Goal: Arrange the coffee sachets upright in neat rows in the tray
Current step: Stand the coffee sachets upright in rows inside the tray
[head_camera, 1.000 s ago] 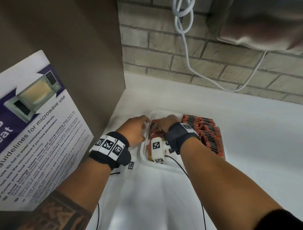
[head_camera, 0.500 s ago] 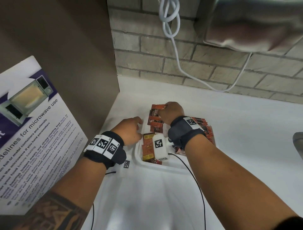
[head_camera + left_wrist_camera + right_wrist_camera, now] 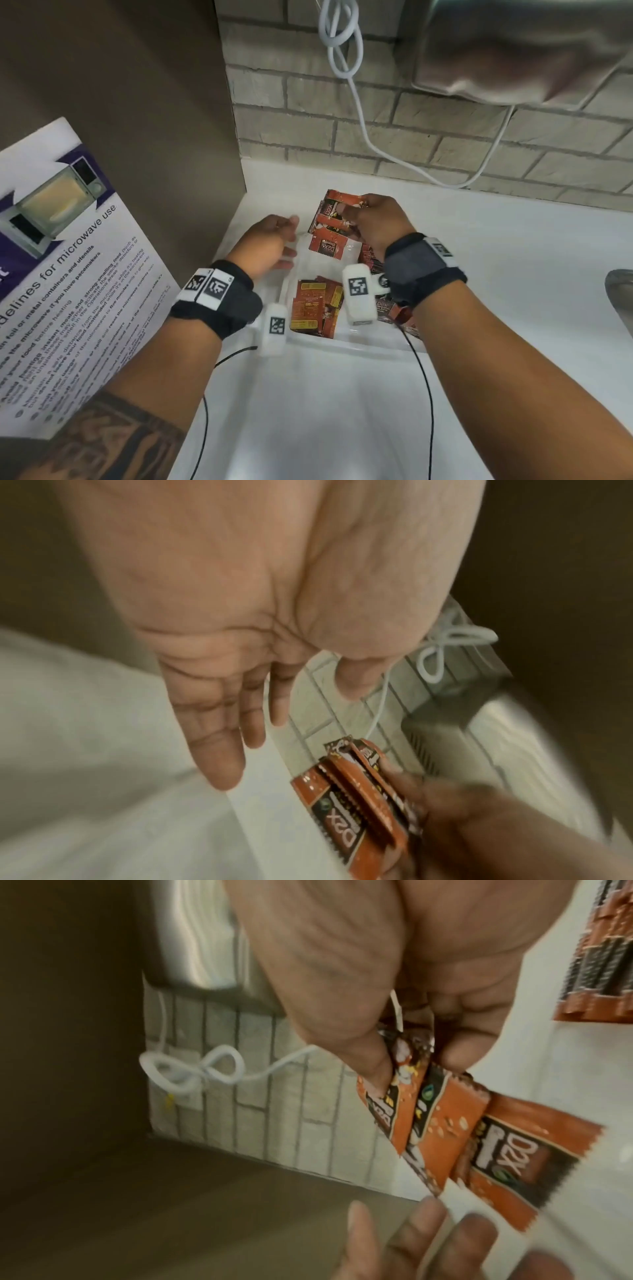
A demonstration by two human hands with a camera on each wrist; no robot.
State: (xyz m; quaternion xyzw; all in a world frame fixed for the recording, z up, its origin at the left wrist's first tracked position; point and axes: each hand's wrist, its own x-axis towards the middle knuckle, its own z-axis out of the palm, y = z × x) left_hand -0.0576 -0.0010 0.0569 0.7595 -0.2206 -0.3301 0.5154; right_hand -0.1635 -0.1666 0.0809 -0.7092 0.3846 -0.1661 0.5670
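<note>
A white tray point(image 3: 342, 346) lies on the white counter in the corner. My right hand point(image 3: 376, 222) pinches a bunch of orange coffee sachets point(image 3: 330, 222) by their top edges and holds them above the tray's far end; the same bunch point(image 3: 445, 1123) hangs fanned from my thumb and fingers in the right wrist view. My left hand point(image 3: 270, 240) hovers at the tray's left rim with straight fingers point(image 3: 219, 737), holding nothing, just left of the bunch point(image 3: 359, 799). Loose sachets point(image 3: 313, 305) lie flat in the tray's near part. A row of upright sachets point(image 3: 603, 961) stands at its right side.
A brown side panel point(image 3: 137, 102) walls off the left, with a microwave-use poster point(image 3: 58, 274) leaning on it. The brick wall point(image 3: 411, 137) behind carries a looped white cable point(image 3: 339, 41) and a steel appliance point(image 3: 513, 51). A metal sink edge point(image 3: 620, 301) shows at far right.
My right hand has lifted a bunch of sachets out of the tray and carried it up toward the tray's far end. My left hand has stayed at the tray's left rim.
</note>
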